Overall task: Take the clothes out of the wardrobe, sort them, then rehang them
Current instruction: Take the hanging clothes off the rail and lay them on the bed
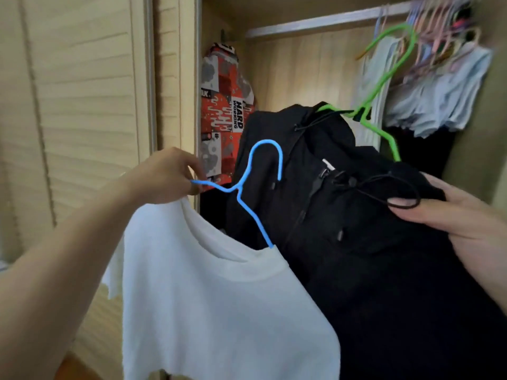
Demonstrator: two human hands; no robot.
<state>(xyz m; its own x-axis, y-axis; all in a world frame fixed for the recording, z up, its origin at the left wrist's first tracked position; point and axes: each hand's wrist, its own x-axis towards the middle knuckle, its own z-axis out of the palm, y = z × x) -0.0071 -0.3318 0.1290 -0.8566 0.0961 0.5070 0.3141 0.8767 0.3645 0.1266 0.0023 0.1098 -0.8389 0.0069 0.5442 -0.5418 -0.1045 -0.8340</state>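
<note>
Left grip [167, 174] is closed in a pinch on the near arm of a blue hanger [247, 185], fingers curled round the thin wire just left of its neck; the hook rises up and to the right of the knuckles, free of the rail. From that hanger hangs a white T-shirt [219, 305], its collar directly below the left grip and the body falling down toward the bottom of the view. Right grip [455, 218] takes hold of a black jacket [343, 215] from the right side — thumb laid across the top of the fabric, touching a loop of black drawcord [395, 193], the other fingers hidden under the cloth. The jacket lies between the two hands, just beside the white T-shirt and partly behind it, and sits on a green hanger [384, 105] whose hook reaches up toward the wardrobe rail [323, 23]; whether it touches the rail cannot be told. Further back, a red patterned garment [222, 111] hangs at the wardrobe's left wall, and at the upper right a blurred bunch of pale blue clothes [439, 91] on pastel hangers [439, 31] crowds the rail's end. A slatted door [82, 91] stands to the left.
</note>
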